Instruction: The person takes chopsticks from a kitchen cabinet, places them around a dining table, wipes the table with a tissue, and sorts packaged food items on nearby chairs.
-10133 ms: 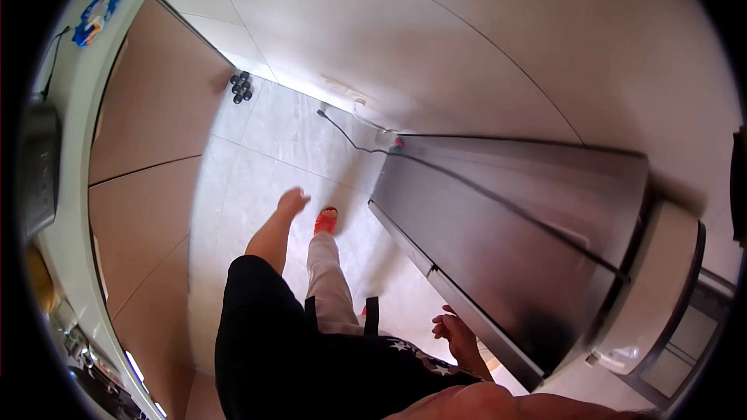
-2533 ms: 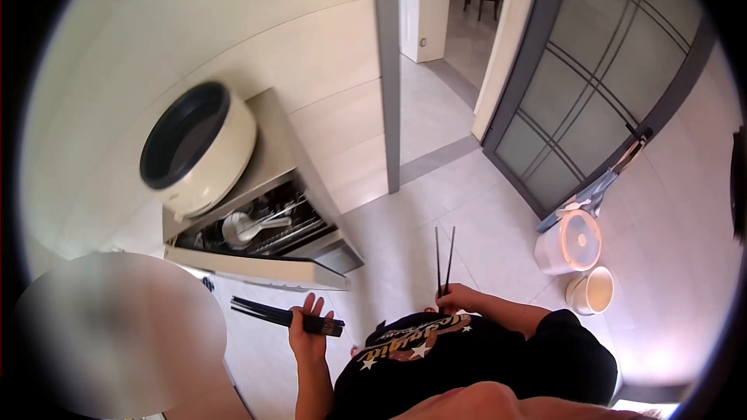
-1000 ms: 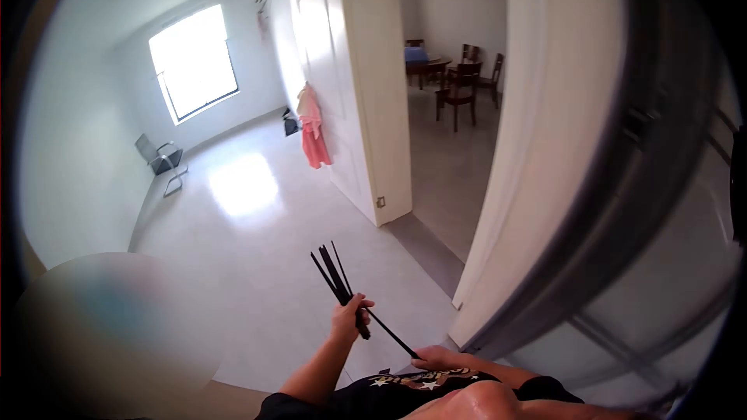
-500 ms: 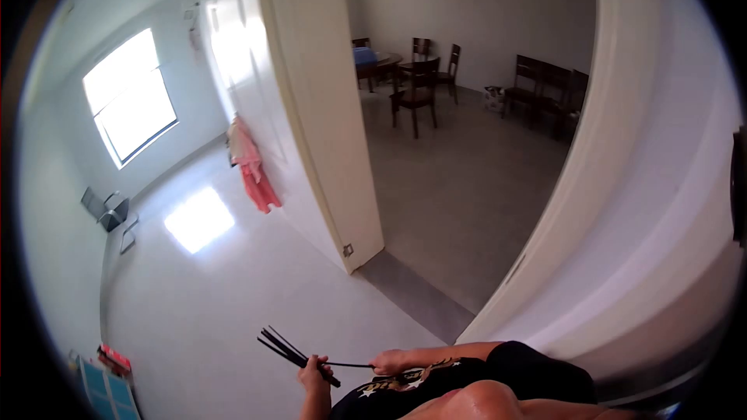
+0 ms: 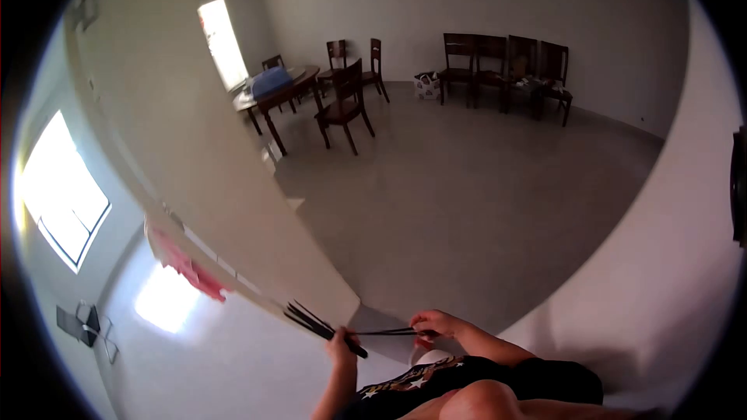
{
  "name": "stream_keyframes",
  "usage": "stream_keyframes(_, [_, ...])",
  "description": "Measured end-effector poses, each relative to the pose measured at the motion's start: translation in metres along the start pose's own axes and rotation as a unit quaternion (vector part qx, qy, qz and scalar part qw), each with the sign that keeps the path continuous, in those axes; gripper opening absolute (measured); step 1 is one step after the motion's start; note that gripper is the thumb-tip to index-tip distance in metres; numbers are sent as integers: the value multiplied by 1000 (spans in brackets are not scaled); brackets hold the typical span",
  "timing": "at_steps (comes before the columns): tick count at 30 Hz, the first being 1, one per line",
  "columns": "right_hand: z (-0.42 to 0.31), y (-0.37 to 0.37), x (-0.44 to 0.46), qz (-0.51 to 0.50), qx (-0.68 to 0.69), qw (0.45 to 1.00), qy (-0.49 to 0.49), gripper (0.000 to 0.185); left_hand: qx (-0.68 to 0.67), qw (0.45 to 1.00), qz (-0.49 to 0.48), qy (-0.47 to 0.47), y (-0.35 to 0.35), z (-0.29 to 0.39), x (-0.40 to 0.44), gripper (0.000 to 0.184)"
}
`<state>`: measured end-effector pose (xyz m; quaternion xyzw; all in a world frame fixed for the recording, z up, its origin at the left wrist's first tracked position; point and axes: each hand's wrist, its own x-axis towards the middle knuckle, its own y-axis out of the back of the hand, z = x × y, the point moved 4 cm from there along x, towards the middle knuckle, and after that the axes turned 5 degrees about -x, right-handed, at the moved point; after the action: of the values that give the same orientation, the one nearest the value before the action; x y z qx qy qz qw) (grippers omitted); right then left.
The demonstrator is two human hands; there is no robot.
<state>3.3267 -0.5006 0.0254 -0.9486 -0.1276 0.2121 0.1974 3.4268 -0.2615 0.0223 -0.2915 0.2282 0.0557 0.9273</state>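
A bundle of black chopsticks [image 5: 310, 320] lies in my left hand [image 5: 341, 342], whose fingers wrap round it near the thick ends; the thin ends fan out to the upper left. My right hand [image 5: 434, 325], level with the left and to its right, pinches the ends of dark chopsticks [image 5: 387, 332] that stretch across the gap towards my left hand. Both hands are in front of my black shirt. Where these chopsticks meet the bundle, my left fingers hide the detail.
Beyond a doorway stand a dark wooden table [image 5: 272, 101] with a blue item on it, several dark chairs [image 5: 342, 111] and a patterned bag [image 5: 427, 86]. A white door [image 5: 210, 132] with pink cloth [image 5: 189, 266] is at left, near a grey chair [image 5: 87, 325].
The view has gone from the kitchen through the doorway towards the dining room. Both hands, empty at first, later hold chopsticks; my right hand has risen slightly since the last earlier frame.
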Motion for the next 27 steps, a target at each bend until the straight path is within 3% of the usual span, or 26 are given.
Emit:
stream_keyframes(3, [-53, 54, 39, 63, -80, 995, -10, 27, 25, 994, 1, 110, -40, -13, 56, 12])
stream_keyframes(5, [-96, 75, 60, 87, -109, 989, -39, 30, 34, 996, 14, 85, -78, -5, 99, 13])
stream_keyframes(7, [-134, 77, 78, 54, -286, 957, -21, 37, 67, 997, 5, 48, -110, 9, 132, 12])
stream_keyframes(10, [-173, 101, 114, 24, -296, 955, -16, 44, 43, 997, 58, 42, -161, 24, 170, 19])
stream_keyframes(14, [-200, 156, 168, 49, -253, 966, -3, 33, 5, 996, 37, 76, -172, 1, 246, 17])
stream_keyframes(17, [-225, 217, 208, 109, -250, 962, 4, 26, -15, 989, 46, 143, -192, -38, 306, 18])
stream_keyframes(18, [-234, 238, 219, 144, -253, 957, 5, 24, -17, 977, -15, 210, -207, -47, 326, 19])
stream_keyframes(20, [-260, 276, 232, 181, -225, 957, -4, 22, 3, 984, -17, 178, -261, -49, 357, 22])
stream_keyframes(24, [-330, 356, 243, 264, -144, 954, -9, 17, -13, 968, -109, 228, -387, -54, 440, 17])
stream_keyframes(27, [-384, 393, 231, 306, -106, 946, 18, 21, 60, 958, -143, 241, -483, -53, 476, 16])
